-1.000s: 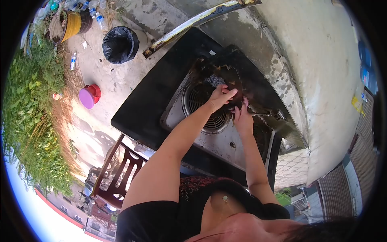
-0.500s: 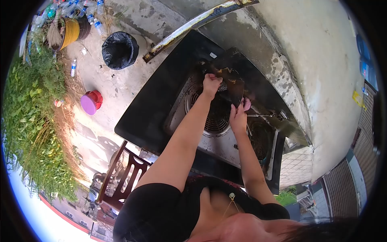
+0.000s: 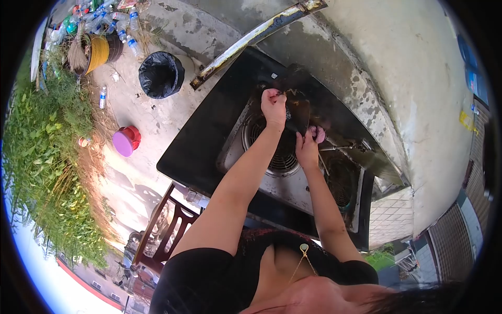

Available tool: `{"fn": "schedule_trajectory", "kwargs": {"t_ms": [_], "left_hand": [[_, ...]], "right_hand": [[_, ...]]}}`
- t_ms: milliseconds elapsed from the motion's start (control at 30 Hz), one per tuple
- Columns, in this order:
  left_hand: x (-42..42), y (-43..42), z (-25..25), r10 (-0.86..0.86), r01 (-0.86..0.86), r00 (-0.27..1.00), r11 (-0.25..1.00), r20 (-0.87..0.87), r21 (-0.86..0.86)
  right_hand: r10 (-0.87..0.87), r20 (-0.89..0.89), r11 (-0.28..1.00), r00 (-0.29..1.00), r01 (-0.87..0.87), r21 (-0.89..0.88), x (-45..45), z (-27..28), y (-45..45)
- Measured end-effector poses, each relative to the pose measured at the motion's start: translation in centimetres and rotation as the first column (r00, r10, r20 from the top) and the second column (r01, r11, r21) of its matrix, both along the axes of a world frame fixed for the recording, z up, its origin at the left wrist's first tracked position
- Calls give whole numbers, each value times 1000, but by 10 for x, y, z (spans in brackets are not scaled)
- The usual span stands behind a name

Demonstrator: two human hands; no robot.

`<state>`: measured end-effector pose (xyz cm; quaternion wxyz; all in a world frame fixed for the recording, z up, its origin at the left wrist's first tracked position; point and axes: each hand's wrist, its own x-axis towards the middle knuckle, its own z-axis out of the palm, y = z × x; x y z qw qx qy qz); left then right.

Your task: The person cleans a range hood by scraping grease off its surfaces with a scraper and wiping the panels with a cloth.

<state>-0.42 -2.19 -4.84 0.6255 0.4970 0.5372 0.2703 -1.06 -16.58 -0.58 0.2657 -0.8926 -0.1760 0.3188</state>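
Observation:
A black range hood [image 3: 204,141] with round fan grilles [image 3: 282,163] lies in front of me, its metal inside grimy. A dark, greasy panel [image 3: 298,116] with brown stains stands between my hands. My left hand [image 3: 273,109] is closed at the panel's left side, near its upper edge; what its fingers pinch is too small to tell. Something shiny and crumpled [image 3: 288,114] shows beside it. My right hand [image 3: 307,149] is closed around a pink scrubbing pad [image 3: 318,134] at the panel's lower right edge. A second grille [image 3: 341,191] lies to the right.
A bin with a black liner [image 3: 161,75] and a red and purple stool [image 3: 127,141] stand on the concrete at left. A rusty metal bar [image 3: 256,39] lies beyond the hood. A wooden chair [image 3: 168,225] is at lower left, with plastic bottles [image 3: 102,23] at upper left.
The view has shifted slightly, so the surroundings sit a little lower and further right. My left hand has moved slightly up along the panel; my right hand stays at its edge.

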Motion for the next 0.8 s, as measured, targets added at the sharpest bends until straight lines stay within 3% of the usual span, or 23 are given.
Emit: {"fn": "schedule_trajectory", "kwargs": {"t_ms": [33, 133, 200, 267, 300, 400, 500, 600, 633, 733, 767, 800], "left_hand": [[-1, -1, -7, -96, 100, 994, 990, -45, 98], [8, -8, 17, -37, 31, 997, 994, 62, 103], [9, -8, 18, -21, 18, 1000, 992, 21, 124], [12, -3, 10, 35, -39, 999, 991, 35, 129], [11, 1, 9, -15, 9, 999, 987, 35, 160], [14, 15, 57, -85, 122, 988, 945, -132, 303], [5, 32, 44, -214, 304, 951, 783, -224, 542], [-1, 59, 71, -423, 486, 872, 694, -244, 532], [-2, 72, 74, -515, 621, 777, 534, -361, 574], [-9, 99, 119, -706, 695, 650, 401, -282, 597], [-12, 108, 133, -757, 733, 588, 350, -285, 583], [-17, 114, 145, -807, 758, 551, 377, -213, 532]], "right_hand": [[4, 31, 1000, 1000, -5, 4, 1, 0, 1], [36, 105, 999, 994, -34, -25, 7, 2, 15], [90, 116, 992, 989, -78, -102, 11, 11, 28], [94, 74, 993, 993, -89, -74, 16, 20, 37], [97, 54, 994, 994, -94, -58, 17, 21, 42], [138, 58, 990, 989, -138, -9, 23, 15, 44], [183, -42, 975, 982, -176, 132, 40, 25, 50], [174, -180, 979, 968, -149, 142, 56, 66, 60], [177, -204, 966, 963, -130, 223, 56, 62, 58], [128, -569, 945, 812, 74, 318, 55, 85, 56], [132, -606, 937, 784, 101, 335, 52, 103, 58], [171, -598, 933, 783, 67, 355, 50, 116, 58]]}}
